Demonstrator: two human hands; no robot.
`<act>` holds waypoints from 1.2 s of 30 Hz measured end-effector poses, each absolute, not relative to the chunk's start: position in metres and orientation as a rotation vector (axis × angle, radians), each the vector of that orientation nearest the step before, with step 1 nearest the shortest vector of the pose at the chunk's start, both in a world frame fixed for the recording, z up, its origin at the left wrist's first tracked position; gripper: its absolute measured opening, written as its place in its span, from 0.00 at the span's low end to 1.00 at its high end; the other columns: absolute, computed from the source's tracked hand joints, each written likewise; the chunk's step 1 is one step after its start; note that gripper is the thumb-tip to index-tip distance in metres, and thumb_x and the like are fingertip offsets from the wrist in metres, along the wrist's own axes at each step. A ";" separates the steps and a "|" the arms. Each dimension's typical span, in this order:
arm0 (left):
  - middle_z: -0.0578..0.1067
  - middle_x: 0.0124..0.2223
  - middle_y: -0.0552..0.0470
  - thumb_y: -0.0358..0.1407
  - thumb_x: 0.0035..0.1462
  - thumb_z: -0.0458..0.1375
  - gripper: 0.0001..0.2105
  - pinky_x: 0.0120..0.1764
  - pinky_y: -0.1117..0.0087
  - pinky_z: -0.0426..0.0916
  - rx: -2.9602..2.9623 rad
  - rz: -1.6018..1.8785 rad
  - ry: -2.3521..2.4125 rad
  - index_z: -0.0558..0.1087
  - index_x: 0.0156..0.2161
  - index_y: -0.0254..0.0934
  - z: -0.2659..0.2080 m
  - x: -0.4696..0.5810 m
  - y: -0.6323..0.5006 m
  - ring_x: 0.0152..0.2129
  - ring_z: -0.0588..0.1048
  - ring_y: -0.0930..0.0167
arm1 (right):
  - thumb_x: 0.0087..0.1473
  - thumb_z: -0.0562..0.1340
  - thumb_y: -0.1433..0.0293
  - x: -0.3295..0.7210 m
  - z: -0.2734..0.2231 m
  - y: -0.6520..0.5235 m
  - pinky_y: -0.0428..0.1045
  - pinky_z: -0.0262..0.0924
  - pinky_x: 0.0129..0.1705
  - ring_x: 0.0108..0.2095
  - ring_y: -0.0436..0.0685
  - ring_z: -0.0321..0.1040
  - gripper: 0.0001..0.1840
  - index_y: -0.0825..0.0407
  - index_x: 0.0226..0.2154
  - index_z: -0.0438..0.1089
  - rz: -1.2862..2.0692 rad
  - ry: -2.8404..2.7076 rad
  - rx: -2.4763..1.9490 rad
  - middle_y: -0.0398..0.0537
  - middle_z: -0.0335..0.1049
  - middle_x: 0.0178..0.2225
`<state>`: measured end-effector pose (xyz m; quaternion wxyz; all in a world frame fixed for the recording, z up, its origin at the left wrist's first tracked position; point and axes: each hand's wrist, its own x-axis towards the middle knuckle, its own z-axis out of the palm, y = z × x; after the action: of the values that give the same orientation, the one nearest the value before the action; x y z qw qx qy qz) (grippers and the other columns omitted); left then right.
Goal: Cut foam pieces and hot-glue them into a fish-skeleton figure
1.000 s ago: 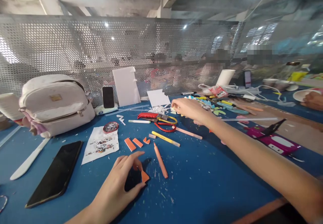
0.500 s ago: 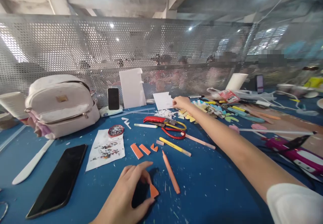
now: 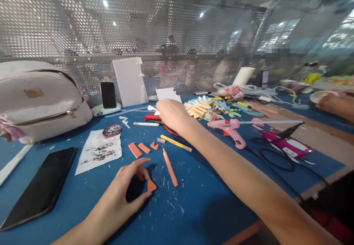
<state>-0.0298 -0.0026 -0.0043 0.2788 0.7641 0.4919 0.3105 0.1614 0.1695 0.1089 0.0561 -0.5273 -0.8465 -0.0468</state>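
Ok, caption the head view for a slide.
Left hand pinches a small orange piece at a blue table; right hand reaches beside colorful cutouts.

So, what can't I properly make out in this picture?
In the head view:
- Whether the right hand grips anything: its own back hides the fingertips.
- The full shape of the red-handled tool: that hand covers part.
- The backpack: cut off by the left edge.
- Print on the yellow marker: too small.

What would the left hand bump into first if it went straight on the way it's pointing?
Probably the orange pen, just past the small orange piece in the left hand, though depth is hard to judge.
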 end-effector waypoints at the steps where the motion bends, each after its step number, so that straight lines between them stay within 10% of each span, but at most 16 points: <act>1: 0.76 0.45 0.54 0.36 0.63 0.58 0.26 0.53 0.62 0.69 2.054 0.841 1.323 0.57 0.63 0.53 -0.004 -0.030 -0.003 0.44 0.74 0.67 | 0.65 0.63 0.64 0.157 0.109 0.159 0.60 0.70 0.49 0.48 0.60 0.72 0.16 0.53 0.52 0.70 -0.121 -2.577 -1.569 0.53 0.71 0.52; 19: 0.73 0.45 0.54 0.32 0.61 0.58 0.24 0.53 0.59 0.66 1.974 0.851 1.361 0.60 0.60 0.53 -0.001 -0.029 -0.001 0.45 0.71 0.65 | 0.67 0.55 0.70 0.187 0.025 0.124 0.47 0.67 0.36 0.32 0.52 0.73 0.06 0.53 0.46 0.63 0.783 -2.395 -0.882 0.44 0.74 0.34; 26: 0.74 0.44 0.56 0.31 0.59 0.61 0.25 0.53 0.58 0.65 1.983 0.827 1.421 0.62 0.58 0.55 -0.005 -0.031 0.001 0.45 0.71 0.64 | 0.69 0.46 0.70 0.195 0.025 0.105 0.54 0.62 0.53 0.48 0.57 0.67 0.18 0.51 0.55 0.64 0.789 -2.360 -0.667 0.54 0.67 0.48; 36: 0.76 0.44 0.53 0.36 0.58 0.63 0.16 0.51 0.58 0.65 1.968 0.824 1.493 0.67 0.50 0.48 -0.001 -0.033 0.002 0.45 0.71 0.61 | 0.67 0.56 0.58 0.200 0.029 0.087 0.42 0.57 0.18 0.15 0.42 0.63 0.18 0.47 0.55 0.65 1.338 -2.370 -0.774 0.40 0.63 0.34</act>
<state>-0.0334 0.0025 -0.0013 0.2657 0.7287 0.5527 0.3050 0.1998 0.0872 0.0288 0.1553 -0.2701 -0.8274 0.4672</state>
